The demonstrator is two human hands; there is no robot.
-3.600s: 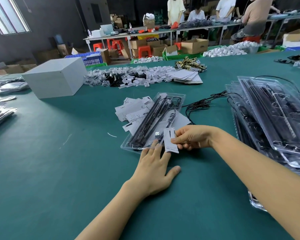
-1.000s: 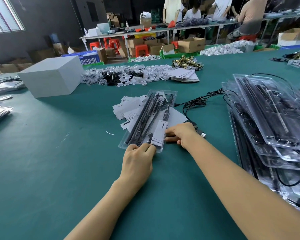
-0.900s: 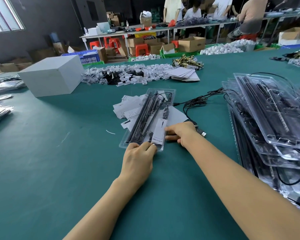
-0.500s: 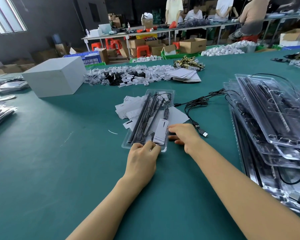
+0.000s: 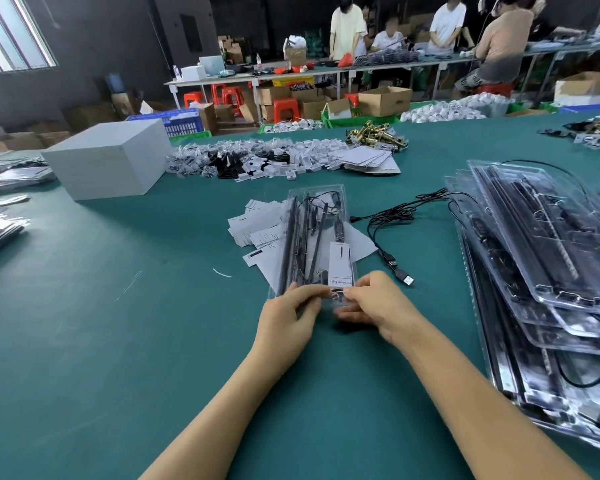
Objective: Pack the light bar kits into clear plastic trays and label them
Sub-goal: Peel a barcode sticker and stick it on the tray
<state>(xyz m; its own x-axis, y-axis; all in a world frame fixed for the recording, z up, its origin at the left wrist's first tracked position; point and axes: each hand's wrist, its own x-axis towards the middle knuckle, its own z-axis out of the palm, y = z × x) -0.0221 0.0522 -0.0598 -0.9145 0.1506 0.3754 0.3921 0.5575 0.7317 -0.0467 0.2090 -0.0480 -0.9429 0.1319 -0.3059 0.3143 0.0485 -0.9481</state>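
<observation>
Hands have changed: your left hand [image 5: 288,313] and right hand [image 5: 371,303] now both pinch the near end of the clear plastic tray [image 5: 317,244] on the green table [image 5: 118,341]. The white paper label [image 5: 341,263] sits on it, so this tray looks done.

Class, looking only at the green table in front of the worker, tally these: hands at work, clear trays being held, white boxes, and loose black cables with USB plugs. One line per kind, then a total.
Hands: 2, the left hand and the right hand
Clear tray being held: 1
White box: 1
Loose black cable with USB plugs: 1
Total: 5
</observation>
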